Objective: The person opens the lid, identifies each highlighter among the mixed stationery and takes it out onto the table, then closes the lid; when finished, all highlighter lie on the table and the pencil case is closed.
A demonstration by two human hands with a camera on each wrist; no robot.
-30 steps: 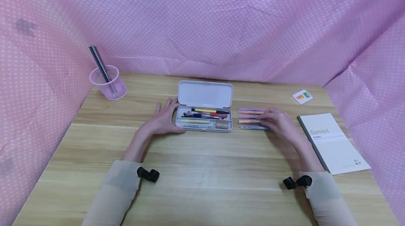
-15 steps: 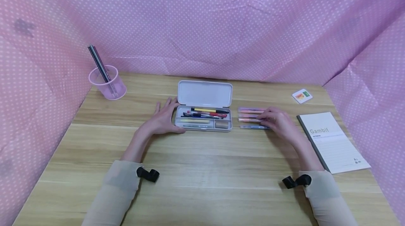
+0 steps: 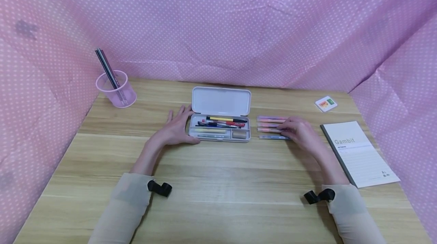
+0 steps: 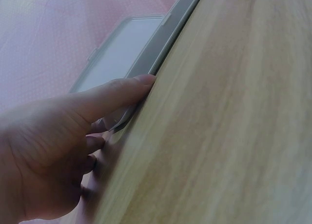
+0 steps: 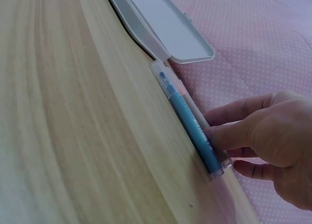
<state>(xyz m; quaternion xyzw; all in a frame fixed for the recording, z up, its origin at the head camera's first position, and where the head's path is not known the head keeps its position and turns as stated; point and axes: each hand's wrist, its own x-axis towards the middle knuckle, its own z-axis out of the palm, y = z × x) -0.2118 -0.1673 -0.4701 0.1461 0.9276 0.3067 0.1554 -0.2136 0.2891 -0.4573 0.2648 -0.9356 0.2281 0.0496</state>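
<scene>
A pale-orange highlighter point(image 3: 272, 130), on the table point(image 3: 218, 194) right of the pencil case point(image 3: 221, 101), is pinched toward its right end by the right-hand grip point(image 3: 301, 132); the left-hand grip point(image 3: 173, 130) is spread against the case. Barrel judged light, stiff, slippery; mid-length hold advised.

Right hand point(image 5: 273, 141), an orange-tipped marker point(image 5: 193, 104) between thumb and finger, just beside a blue marker point(image 5: 194, 130).

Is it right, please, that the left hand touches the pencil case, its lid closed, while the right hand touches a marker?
The lid is open, not closed, as the head view shows; the left hand touches the pencil case, the right hand a marker.
</scene>
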